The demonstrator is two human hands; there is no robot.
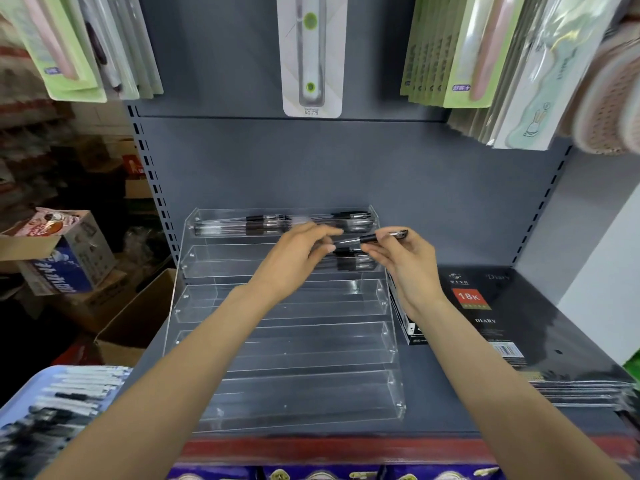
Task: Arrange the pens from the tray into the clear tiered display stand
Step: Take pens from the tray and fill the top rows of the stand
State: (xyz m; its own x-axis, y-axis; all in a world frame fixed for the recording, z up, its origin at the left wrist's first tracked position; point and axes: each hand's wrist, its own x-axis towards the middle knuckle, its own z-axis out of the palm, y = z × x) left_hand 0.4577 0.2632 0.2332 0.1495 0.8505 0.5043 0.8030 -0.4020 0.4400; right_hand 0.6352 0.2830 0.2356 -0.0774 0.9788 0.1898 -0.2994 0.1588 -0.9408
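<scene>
Nearest the camera, at the lower left, a blue tray point(20, 393) is being seen loaded with pens point(69, 396), blurred, their long axes running roughly left to right. Beyond it, on the grey shelf point(450, 393), a clear tiered display stand point(284, 344) is being shown with five steps rising toward the back panel. Its top tier point(207, 225) is being filled by a row of pens lying lengthwise, parallel to the tier's front wall. In the second tier a few more pens point(353, 261) are being partly hidden behind the hands.

Above that second tier, one black-capped pen point(374, 237) is being pinched between both hands, its long axis running left to right and tilted slightly upward toward the right, the cap and clip end pointing right. The right hand point(405, 265) is being closed on the pen's cap end with thumb and fingertips; the left hand point(294, 258) is being curled around the clear barrel end, though that grip is motion-blurred.

A stack of black diaries point(502, 323) is being kept just beside the stand on the right.
</scene>
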